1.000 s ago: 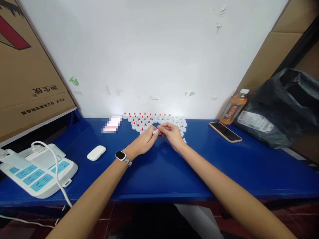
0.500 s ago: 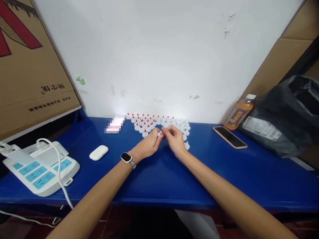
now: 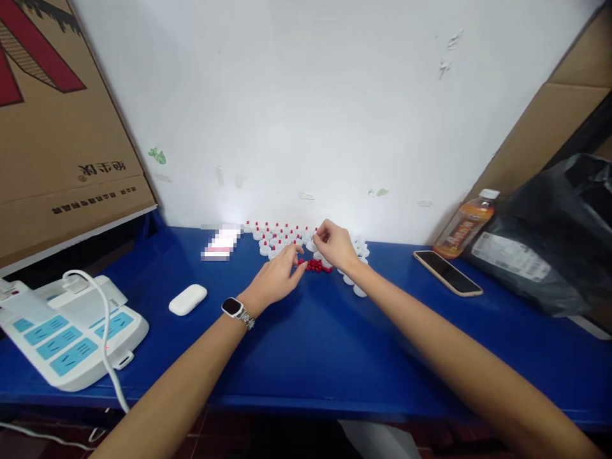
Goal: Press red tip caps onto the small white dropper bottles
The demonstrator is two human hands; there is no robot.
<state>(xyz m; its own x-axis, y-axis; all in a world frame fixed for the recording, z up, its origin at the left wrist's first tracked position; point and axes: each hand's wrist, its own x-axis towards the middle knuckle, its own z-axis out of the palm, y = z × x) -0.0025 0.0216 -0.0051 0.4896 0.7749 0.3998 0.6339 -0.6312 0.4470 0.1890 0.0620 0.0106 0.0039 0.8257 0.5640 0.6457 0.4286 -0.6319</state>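
Several small white caps with red tips (image 3: pixel 275 237) stand in rows on the blue table (image 3: pixel 306 344) against the wall. A small heap of loose red pieces (image 3: pixel 317 266) lies in front of them. My left hand (image 3: pixel 277 275), with a watch on the wrist, rests on the table with its fingertips pinched at the edge of the red heap. My right hand (image 3: pixel 335 245) is raised just above the heap, fingers pinched on a small white cap. More plain white caps (image 3: pixel 356 287) lie to the right of my right wrist.
A white earbud case (image 3: pixel 188 299) and a white power strip with blue sockets (image 3: pixel 71 331) lie at the left, under a leaning cardboard box (image 3: pixel 57 127). A phone (image 3: pixel 447 273), an orange drink bottle (image 3: pixel 465 224) and a black plastic bag (image 3: pixel 549 236) are at the right.
My hands have separated. The right hand moved back toward the rows of caps, the left dropped to the red heap, which now shows between them.
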